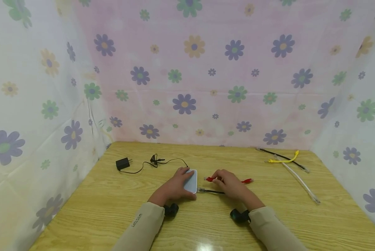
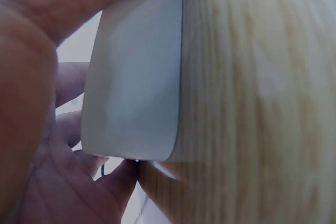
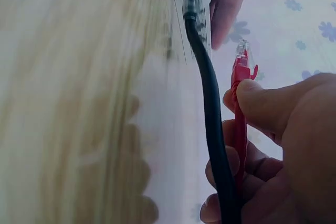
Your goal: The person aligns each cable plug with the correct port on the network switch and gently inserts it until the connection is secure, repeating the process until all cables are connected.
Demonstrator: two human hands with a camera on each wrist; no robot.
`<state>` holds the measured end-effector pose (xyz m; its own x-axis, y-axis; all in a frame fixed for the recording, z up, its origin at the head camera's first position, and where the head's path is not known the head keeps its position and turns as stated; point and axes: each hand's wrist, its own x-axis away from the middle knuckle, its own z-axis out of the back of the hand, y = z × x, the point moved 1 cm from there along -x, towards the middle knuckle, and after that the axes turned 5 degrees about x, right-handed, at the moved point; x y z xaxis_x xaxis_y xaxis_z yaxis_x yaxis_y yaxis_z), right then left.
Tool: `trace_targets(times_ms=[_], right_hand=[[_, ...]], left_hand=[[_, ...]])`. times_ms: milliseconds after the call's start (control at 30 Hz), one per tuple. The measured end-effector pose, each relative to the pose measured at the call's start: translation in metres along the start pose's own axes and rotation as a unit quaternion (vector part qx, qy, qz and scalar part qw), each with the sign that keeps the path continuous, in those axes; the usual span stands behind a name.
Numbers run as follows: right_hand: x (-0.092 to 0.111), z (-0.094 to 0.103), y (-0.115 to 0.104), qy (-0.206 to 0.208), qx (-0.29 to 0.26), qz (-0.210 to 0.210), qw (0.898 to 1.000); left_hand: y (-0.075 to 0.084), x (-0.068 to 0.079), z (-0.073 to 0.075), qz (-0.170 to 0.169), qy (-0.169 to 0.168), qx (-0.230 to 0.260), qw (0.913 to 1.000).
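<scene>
A small white network switch [image 1: 191,183] lies on the table in the middle of the head view. My left hand [image 1: 175,184] grips it, thumb at the near edge and fingers at the far one. In the right wrist view, a short black Ethernet cable [image 3: 210,100] has its clear plug in a port on the switch's right side. My right hand [image 1: 232,184] pinches a red Ethernet cable [image 3: 241,74] just behind its plug, which points toward the switch, apart from it. The black cable runs past my right fingertips, its far end hidden by the hand.
A black power adapter [image 1: 123,163] lies at the back left, its thin cord [image 1: 140,171] running to the switch. At the back right, a black cable [image 1: 281,155], a yellow cable [image 1: 283,161] and a white cable [image 1: 301,183] overlap. Flowered cloth [image 1: 187,80] surrounds the wooden table [image 1: 206,223].
</scene>
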<state>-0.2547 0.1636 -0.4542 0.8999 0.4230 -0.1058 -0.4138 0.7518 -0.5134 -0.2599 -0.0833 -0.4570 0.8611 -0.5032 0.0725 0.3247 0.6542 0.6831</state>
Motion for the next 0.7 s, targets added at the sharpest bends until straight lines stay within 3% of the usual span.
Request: trace_targets(times_ms=[700], right_hand=[[-0.0011,-0.0097,-0.0098,-0.004,0.012,0.003,1.000]], left_hand=[[-0.0010,-0.0010,0.0000,-0.004,0.003,-0.003,1.0000]])
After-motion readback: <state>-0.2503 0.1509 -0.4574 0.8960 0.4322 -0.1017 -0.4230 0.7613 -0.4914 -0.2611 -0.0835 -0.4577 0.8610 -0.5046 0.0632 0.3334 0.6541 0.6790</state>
